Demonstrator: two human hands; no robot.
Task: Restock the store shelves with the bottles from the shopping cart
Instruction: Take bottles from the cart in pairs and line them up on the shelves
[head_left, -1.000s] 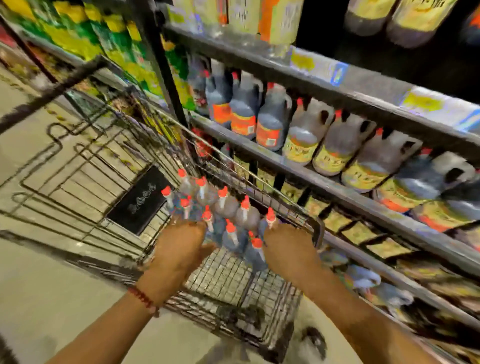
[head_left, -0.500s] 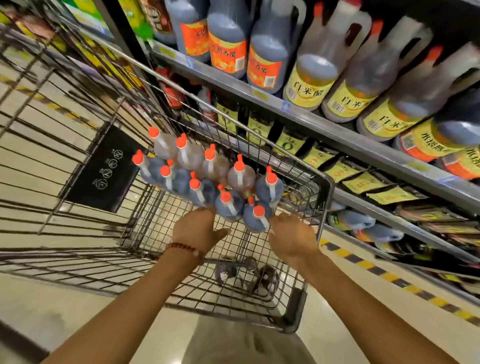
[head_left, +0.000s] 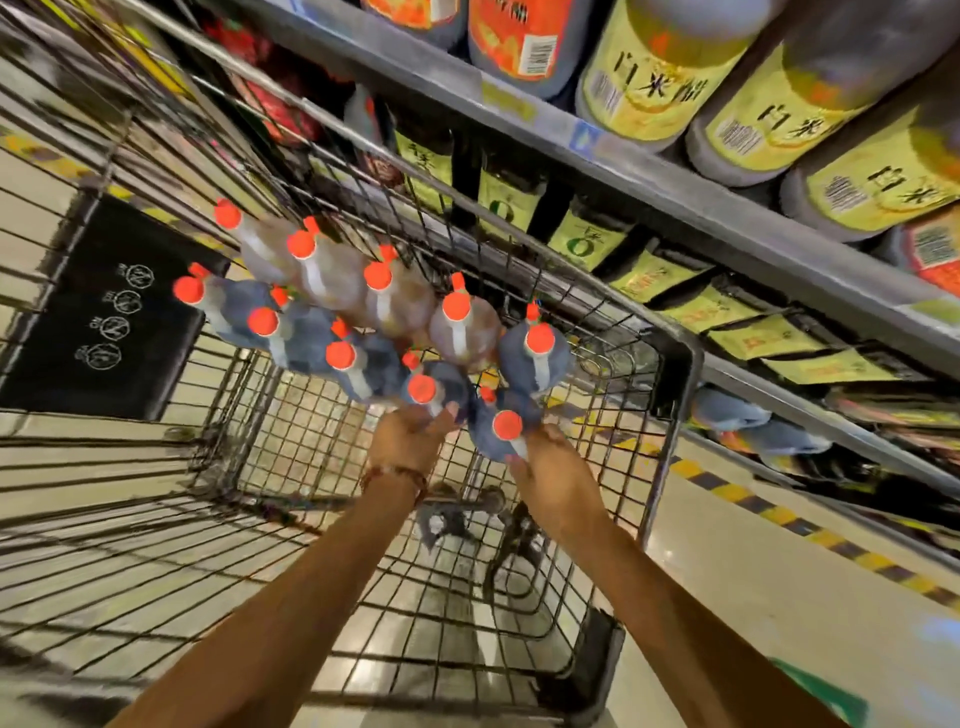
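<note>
Head view: left hand (head_left: 410, 441), right hand (head_left: 545, 467) each grip orange-capped bottle (head_left: 498, 431) nearest them in shopping cart (head_left: 670, 415), likely for two-bottle lift to shelf (head_left: 675, 208).

Wire shopping cart (head_left: 670, 364) with orange-capped bottles (head_left: 462, 332) standing inside.

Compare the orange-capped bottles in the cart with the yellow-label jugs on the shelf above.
The cart bottles are slim, show their orange caps and stand loose in the cart. The shelf jugs are much broader, show yellow labels with their caps out of view, and sit in a row. Both are translucent bottles.
</note>
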